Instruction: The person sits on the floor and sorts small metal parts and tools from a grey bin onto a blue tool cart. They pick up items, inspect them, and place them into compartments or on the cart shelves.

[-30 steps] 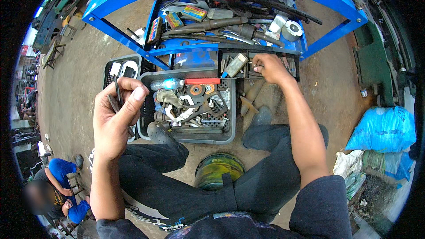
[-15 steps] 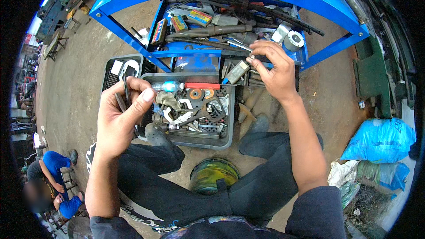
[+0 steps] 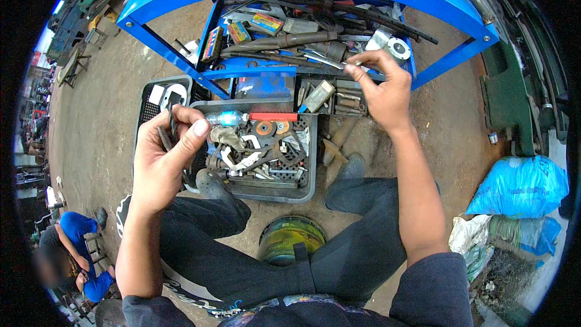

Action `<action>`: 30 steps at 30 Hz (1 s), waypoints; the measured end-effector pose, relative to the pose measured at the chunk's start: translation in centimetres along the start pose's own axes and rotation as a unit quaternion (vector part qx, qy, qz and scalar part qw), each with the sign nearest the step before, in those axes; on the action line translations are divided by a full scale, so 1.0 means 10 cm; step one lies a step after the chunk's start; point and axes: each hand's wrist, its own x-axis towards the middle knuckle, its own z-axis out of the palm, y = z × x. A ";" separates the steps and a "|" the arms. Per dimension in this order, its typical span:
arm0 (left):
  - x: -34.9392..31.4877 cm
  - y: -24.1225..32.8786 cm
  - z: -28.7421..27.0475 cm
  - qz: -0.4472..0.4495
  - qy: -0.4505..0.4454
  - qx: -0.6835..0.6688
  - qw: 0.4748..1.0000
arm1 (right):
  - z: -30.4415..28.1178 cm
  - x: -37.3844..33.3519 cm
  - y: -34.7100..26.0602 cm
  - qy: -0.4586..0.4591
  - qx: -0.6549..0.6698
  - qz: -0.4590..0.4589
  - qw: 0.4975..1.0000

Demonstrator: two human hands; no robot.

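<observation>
The left hand [image 3: 156, 166] is narrowed around 2 slim dark rods [image 3: 171, 120], pinched between thumb and fingers with their ends poking out above; it is over the left edge of the black crate [image 3: 312, 169]. The right hand [image 3: 387, 94] has its thumb and forefinger almost together on a small piece [image 3: 357, 63], too small to make out, above the near edge of the blue shelf [image 3: 251, 72], toward its right corner.

Under that edge, a dark tray [image 3: 345, 114] carries a pale box [image 3: 319, 95], tilted, and short metal rods [image 3: 348, 100] side by side toward its right edge. On the shelf, 3 small colourful boxes [image 3: 238, 32] are toward the left edge, a thick drill bit [image 3: 281, 42] lies across the middle, and a round white part [image 3: 397, 49] is by the right edge.

In the crate, a bottle [image 3: 232, 118] lies near the far left corner, a red bar [image 3: 273, 117] runs along the far edge, and 2 brownish discs [image 3: 264, 128] are just beside it
</observation>
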 end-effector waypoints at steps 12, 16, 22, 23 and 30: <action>0.02 0.00 -0.02 -0.041 -0.018 0.056 0.997 | -0.24 0.08 0.26 0.088 -0.014 0.159 0.983; 0.04 -0.03 -0.01 -0.054 -0.134 0.178 0.973 | -0.23 0.08 0.31 0.068 -0.033 0.166 0.983; -0.09 0.19 0.45 -0.044 -0.236 0.291 0.926 | -0.20 0.12 0.45 0.014 -0.069 0.194 0.978; -0.17 0.34 0.59 -0.011 -0.287 0.263 0.921 | -0.18 0.11 0.47 0.010 -0.076 0.192 0.978; -0.54 1.28 1.57 0.211 -0.524 0.279 0.776 | -0.15 0.15 0.58 -0.038 -0.108 0.183 0.976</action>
